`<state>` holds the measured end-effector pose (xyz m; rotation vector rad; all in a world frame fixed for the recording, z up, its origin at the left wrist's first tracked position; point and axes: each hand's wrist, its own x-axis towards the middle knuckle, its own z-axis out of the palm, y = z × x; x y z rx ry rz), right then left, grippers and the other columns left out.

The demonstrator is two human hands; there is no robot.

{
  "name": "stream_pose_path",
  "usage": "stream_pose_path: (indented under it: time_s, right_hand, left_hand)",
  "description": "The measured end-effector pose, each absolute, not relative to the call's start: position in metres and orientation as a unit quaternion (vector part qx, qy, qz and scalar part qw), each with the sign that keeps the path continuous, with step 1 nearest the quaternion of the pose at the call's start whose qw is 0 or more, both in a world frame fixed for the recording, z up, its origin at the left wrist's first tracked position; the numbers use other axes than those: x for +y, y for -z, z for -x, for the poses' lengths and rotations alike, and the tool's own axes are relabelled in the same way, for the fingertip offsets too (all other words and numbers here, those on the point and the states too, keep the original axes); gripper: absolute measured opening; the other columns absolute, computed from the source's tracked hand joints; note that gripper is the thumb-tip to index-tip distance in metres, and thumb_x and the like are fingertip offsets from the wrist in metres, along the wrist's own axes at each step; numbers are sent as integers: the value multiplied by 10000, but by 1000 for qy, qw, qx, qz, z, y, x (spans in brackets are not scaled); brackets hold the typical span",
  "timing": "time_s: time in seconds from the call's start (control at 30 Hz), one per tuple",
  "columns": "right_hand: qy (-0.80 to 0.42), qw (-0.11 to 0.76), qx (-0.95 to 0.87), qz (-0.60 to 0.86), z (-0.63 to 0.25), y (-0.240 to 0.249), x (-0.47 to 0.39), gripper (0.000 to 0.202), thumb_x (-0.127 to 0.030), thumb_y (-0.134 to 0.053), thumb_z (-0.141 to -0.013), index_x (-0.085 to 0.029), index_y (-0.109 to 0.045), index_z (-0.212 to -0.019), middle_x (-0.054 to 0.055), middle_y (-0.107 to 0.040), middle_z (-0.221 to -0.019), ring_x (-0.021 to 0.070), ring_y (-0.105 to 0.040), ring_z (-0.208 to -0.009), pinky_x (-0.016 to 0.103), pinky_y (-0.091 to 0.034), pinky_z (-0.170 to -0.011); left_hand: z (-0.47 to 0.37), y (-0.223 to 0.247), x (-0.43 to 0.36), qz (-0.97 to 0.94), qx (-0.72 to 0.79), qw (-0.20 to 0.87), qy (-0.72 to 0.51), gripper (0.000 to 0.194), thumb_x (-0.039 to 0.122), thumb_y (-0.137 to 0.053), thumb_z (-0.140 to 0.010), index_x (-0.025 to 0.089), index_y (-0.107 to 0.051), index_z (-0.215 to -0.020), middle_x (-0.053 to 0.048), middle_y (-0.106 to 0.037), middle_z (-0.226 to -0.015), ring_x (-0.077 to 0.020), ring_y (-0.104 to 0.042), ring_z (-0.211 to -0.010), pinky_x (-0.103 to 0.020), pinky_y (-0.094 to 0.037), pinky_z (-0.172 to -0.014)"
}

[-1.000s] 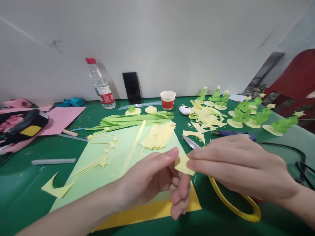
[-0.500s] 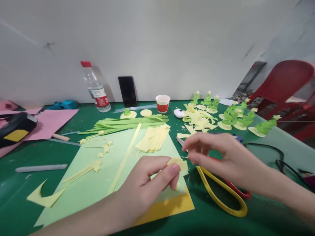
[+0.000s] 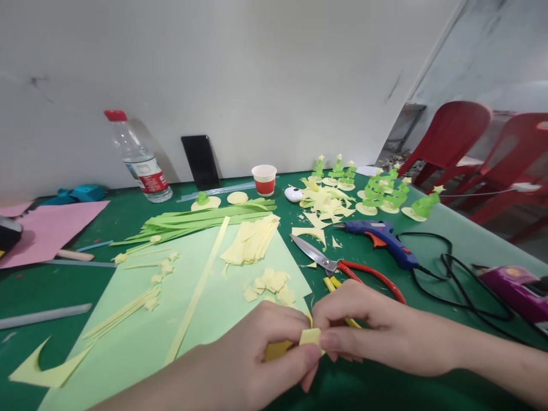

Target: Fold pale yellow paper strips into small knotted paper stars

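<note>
A small folded piece of pale yellow paper (image 3: 310, 337) sits between the fingertips of both hands, low in the head view. My left hand (image 3: 274, 357) pinches it from the left with thumb and fingers. From the right, my right hand (image 3: 363, 328) closes thumb and forefinger on its edge. Just beyond lie small cut yellow pieces (image 3: 274, 282) on a light green sheet (image 3: 192, 302). Scissors with red handles (image 3: 372, 273) rest behind my right hand, blades pointing away to the left. Yellow handles (image 3: 331, 283) are partly covered by that hand.
Further back are yellow strips (image 3: 250, 240), green strips (image 3: 192, 220), a paper cup (image 3: 264, 181), a bottle (image 3: 145, 165) and a phone (image 3: 200, 162). At right stand several small green paper trees (image 3: 377, 191), a blue glue gun (image 3: 381, 234) with its cord and a purple tool (image 3: 516, 288).
My right hand has come down and left to the paper, and both hands now meet on it. The view has turned right, uncovering the red-handled scissors and glue gun.
</note>
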<state>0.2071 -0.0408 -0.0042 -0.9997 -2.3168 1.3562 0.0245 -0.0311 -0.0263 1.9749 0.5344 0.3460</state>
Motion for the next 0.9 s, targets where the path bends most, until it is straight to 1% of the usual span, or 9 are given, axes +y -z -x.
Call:
stream_pose_path:
  time_s: [0.17,0.23,0.3,0.47,0.53,0.6,0.7,0.87,0.9]
  right_hand:
    - [-288,81,-827,475,-224,20,-38,382,-312,-299,-930,-170,-561,-691,17,-575,-644,141,-556,-608,241,-458,-584]
    - [-206,72,-805,551,-238,31,-38,286,-325,-441,-846,-118,-589,-975,149,-617,-938,286,-591,-825,403,-476,-678]
    - [-162,46,-781,601,-252,44,-38,418,-277,-469,-796,-62,-536,-1148,221,-594,-1025,360,-590,-878,483,-475,-682]
    - [-153,17,-757,635,-267,66,-34,530,-234,-541,-712,-128,-517,-1232,157,-622,-1066,258,-649,-822,327,-521,-660]
    - [-145,20,-741,656,-265,71,-32,639,-182,-577,-636,-132,-487,-1267,153,-621,-1095,243,-655,-782,276,-506,-562]
    - [-137,21,-720,680,-264,74,-30,710,-138,-566,-589,-112,-461,-1291,133,-673,-936,215,-640,-599,250,-435,-419]
    - [-143,32,-697,702,-265,72,-29,643,-169,-530,-626,-107,-481,-1263,15,-620,-557,158,-509,-343,232,-321,-314]
    - [-176,102,-696,689,-259,53,-36,424,-357,-436,-797,-185,-502,-1179,33,-677,-715,181,-623,-548,249,-474,-450]
    - [-210,121,-690,682,-256,49,-38,424,-425,-441,-808,-187,-518,-1150,24,-661,-647,179,-598,-472,246,-443,-376]
  left_hand:
    - [-26,35,-30,-813,280,476,-185,346,227,-344,-856,171,-433,-526,15,-442,-528,-114,-471,-553,-205,-369,-593]
    - [-25,41,-28,-788,319,475,-227,355,248,-361,-856,166,-458,-524,19,-436,-523,-110,-455,-537,-213,-343,-563]
    - [-21,48,-25,-765,345,477,-262,360,278,-365,-856,169,-472,-530,19,-435,-520,-115,-446,-535,-225,-330,-553]
    - [-10,61,-19,-719,382,495,-304,346,288,-348,-857,172,-519,-579,4,-462,-564,-130,-449,-557,-240,-342,-545]
    - [-8,62,-19,-703,387,508,-314,345,287,-349,-853,171,-526,-581,6,-449,-561,-129,-441,-550,-241,-343,-539]
    - [-8,61,-19,-691,385,522,-318,343,284,-352,-848,170,-533,-579,8,-446,-553,-127,-437,-545,-240,-342,-534]
    - [-8,60,-19,-676,382,540,-324,336,277,-364,-842,168,-540,-577,8,-458,-551,-126,-438,-548,-241,-339,-534]
    - [-7,61,-20,-656,387,552,-340,341,287,-389,-849,171,-548,-569,20,-451,-544,-116,-431,-543,-240,-318,-525]
    - [-7,59,-20,-653,387,553,-344,342,292,-392,-851,173,-555,-575,20,-457,-551,-115,-428,-547,-239,-319,-528]
